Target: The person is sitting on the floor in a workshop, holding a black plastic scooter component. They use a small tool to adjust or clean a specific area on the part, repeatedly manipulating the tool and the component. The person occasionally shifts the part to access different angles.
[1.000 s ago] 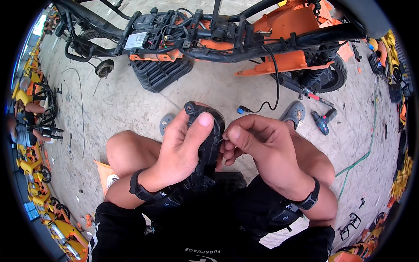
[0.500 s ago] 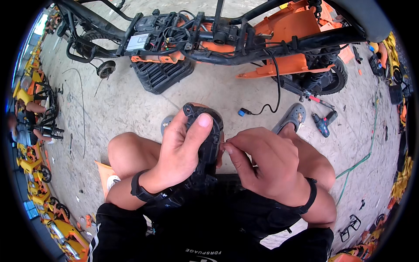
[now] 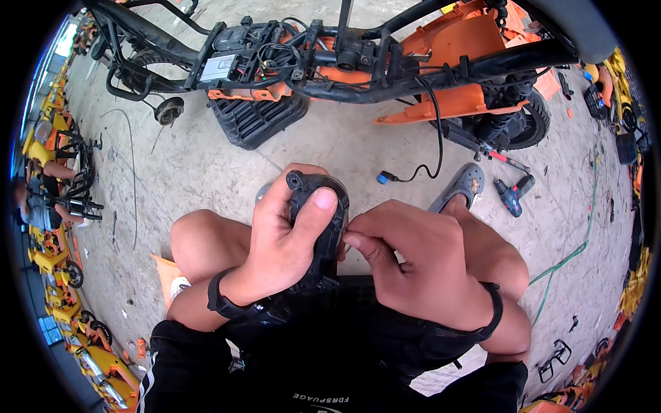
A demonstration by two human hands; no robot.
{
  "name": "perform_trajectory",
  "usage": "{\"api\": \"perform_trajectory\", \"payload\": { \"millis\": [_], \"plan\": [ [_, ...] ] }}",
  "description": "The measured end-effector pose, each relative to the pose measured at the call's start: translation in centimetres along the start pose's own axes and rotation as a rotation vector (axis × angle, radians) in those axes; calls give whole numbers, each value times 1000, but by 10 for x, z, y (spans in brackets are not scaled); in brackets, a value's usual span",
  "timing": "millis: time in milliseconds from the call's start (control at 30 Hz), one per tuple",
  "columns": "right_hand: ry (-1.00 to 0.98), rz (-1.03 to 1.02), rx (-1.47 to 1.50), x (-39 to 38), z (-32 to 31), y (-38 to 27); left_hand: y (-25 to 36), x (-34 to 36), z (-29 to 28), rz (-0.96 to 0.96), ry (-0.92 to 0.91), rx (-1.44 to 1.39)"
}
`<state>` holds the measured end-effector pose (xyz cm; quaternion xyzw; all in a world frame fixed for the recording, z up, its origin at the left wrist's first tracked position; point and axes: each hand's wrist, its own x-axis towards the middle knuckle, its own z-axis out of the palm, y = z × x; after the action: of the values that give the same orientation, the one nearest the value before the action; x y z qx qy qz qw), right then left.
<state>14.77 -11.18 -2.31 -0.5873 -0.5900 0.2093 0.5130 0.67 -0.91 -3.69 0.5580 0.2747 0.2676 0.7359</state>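
Note:
My left hand point(image 3: 279, 241) is wrapped round a long black plastic housing point(image 3: 329, 237) with a rounded far end and a small screw ear. Its thumb lies across the upper face, and the near end of the housing drops into the dark of my clothes. On the housing's right edge, the thumb and forefinger of my right hand point(image 3: 423, 258) are pinched together. Whatever sits between those fingertips is hidden; the other right fingers are curled in.
Ahead stands a stripped scooter's black tube frame point(image 3: 323, 93) with orange panels point(image 3: 447, 104) and a ribbed black box point(image 3: 255, 120) beneath. A cable ends in a blue plug point(image 3: 383, 177). At right lie a cordless drill point(image 3: 513, 195) and a green cord point(image 3: 568, 256). Someone point(image 3: 48, 213) sits far left.
My right hand has shifted slightly left, up against the housing's edge. The thin, hair-like strand seen earlier at its fingertips is out of sight now. My left hand keeps its grip.

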Motion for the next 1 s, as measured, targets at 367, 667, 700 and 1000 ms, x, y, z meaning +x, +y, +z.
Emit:
{"api": "perform_trajectory", "payload": {
  "millis": [367, 667, 700, 1000],
  "plan": [
    [-219, 714, 787, 2, -8, -1, 8, -5, -6, -1, -73, 145],
    [-231, 746, 901, 2, -5, 5, 9, -6, -7, -18, -80, 111],
    [-204, 762, 951, 1, -4, 5, 11, -6, -6, -27, -74, 111],
    [-9, 361, 525, -2, 3, -2, 9, -3, -5, -75, -67, -128]
  ]
}}
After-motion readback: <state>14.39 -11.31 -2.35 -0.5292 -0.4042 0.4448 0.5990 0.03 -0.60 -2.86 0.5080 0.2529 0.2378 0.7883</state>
